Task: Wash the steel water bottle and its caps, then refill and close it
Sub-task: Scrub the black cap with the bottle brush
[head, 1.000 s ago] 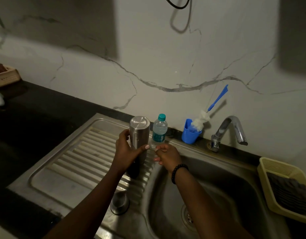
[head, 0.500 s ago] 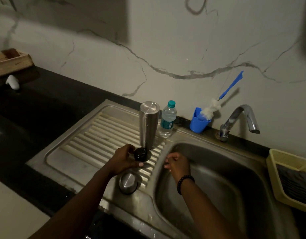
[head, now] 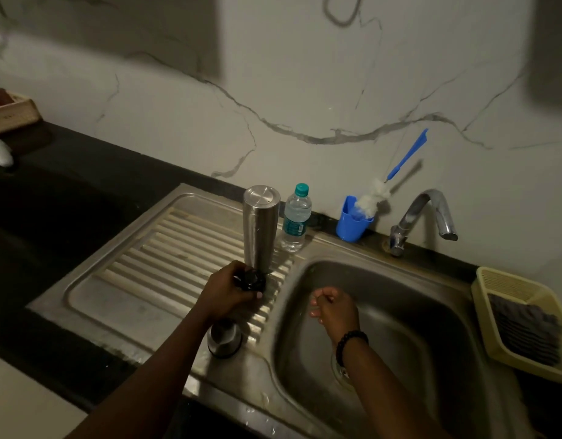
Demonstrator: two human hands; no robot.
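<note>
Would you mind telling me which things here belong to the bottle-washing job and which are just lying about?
Part of the job: steel bottle standing upside down on the drainboard; black cap held by the left hand; steel cap; tap; bottle brush.

Lying about: plastic water bottle; yellow basket; wooden box.

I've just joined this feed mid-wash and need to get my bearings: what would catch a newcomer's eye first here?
The steel bottle stands upside down on the ribbed draining board, with the left hand gripping a small black cap at its foot. A steel cap sits nearer the front edge. The right hand hangs loosely curled over the sink basin; a blue cup holding a bottle brush stands by the tap.
</note>
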